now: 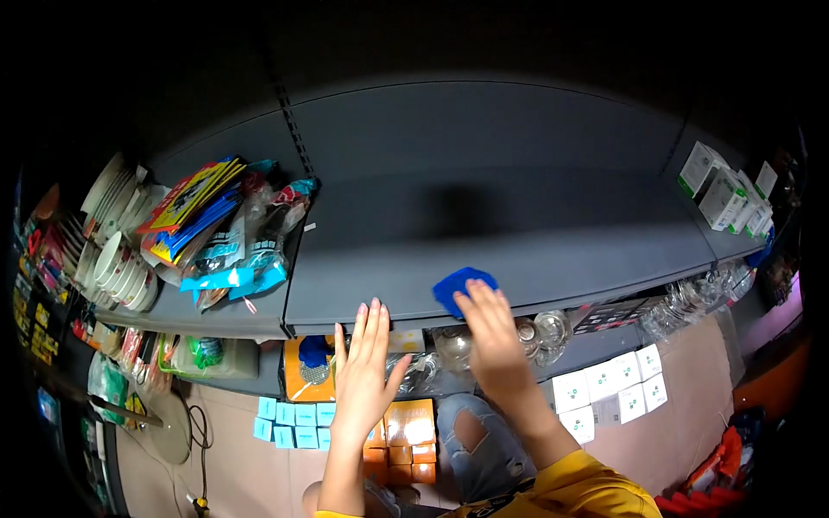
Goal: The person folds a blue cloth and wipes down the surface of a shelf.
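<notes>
My right hand [490,328] presses a folded blue cloth [453,289] onto the grey shelf [371,268], near its front edge. The fingers lie over the cloth's right side. My left hand [367,354] is stretched out with the thumb apart and nothing in it, its fingertips at the shelf's front edge. A dark shadow falls on the shelf board ahead of my right hand.
Left on the shelf are stacked white bowls [125,272] and bagged packets [246,250]; small white boxes [725,194] stand at the right end. Glassware [548,332] sits on the lower shelf. Light-blue boxes [298,414], orange boxes [410,423] and white boxes [604,384] cover parts of the floor.
</notes>
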The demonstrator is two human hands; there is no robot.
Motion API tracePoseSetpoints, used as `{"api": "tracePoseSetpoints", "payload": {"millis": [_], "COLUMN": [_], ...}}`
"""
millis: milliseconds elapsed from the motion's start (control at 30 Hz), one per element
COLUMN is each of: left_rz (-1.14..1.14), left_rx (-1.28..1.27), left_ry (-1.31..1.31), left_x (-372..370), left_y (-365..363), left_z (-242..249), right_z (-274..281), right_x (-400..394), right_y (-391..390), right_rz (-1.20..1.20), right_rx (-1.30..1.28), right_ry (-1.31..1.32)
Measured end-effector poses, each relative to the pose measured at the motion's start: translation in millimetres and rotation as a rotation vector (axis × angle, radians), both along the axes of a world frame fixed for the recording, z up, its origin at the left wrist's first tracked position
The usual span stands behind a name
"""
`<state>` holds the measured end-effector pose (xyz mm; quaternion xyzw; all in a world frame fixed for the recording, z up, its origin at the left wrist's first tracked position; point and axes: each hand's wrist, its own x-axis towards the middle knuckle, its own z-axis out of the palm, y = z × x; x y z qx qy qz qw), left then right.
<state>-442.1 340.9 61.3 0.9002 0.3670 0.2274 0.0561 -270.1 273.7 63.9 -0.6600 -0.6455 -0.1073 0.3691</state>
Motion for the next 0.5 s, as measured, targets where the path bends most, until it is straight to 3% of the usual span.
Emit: {"api": "tracePoseSetpoints", "payload": {"millis": [67, 133, 200, 267, 333, 367, 433, 467, 500], "left_rz": [0.013, -0.051, -0.025, -0.035, -0.027, -0.025, -0.021, -0.049, -0.078], "left_rx": [0.015, -0.020, 0.022, 0.015, 0.060, 0.045, 0.026, -0.011, -0.049], "left_ry": [-0.023, -0.144, -0.225, -0.422, -0.548, -0.563, -0.569, -0.568, -0.568], "left_x": [-1, -4, -8, -16, -17, -17, -16, -15, -14], "left_y": [-2, -3, -11, -13, -16, -20, -32, -38, -44], "left_z": [0, 2, 15, 13, 13, 15, 21, 22, 23], "right_z": [13, 25, 20, 21, 19, 18, 17, 14, 9], "right_x": [-9, -14, -12, -15, -19, -21, -21, -23, -25], "right_y": [-4, -8, -13, -23, -29, -35, -36, -39, -43], "right_rz": [0.076, 0.244, 0.340, 0.583, 0.606, 0.589, 0.532, 0.530, 0.622], "right_rx": [-0.017, -0.098, -0.113, -0.189, -0.219, -0.154, -0.192, -0.193, -0.072], "right_ry": [0.034, 0.659, 0.814, 1.702, 1.800, 1.593, 1.847, 1.853, 1.725]}}
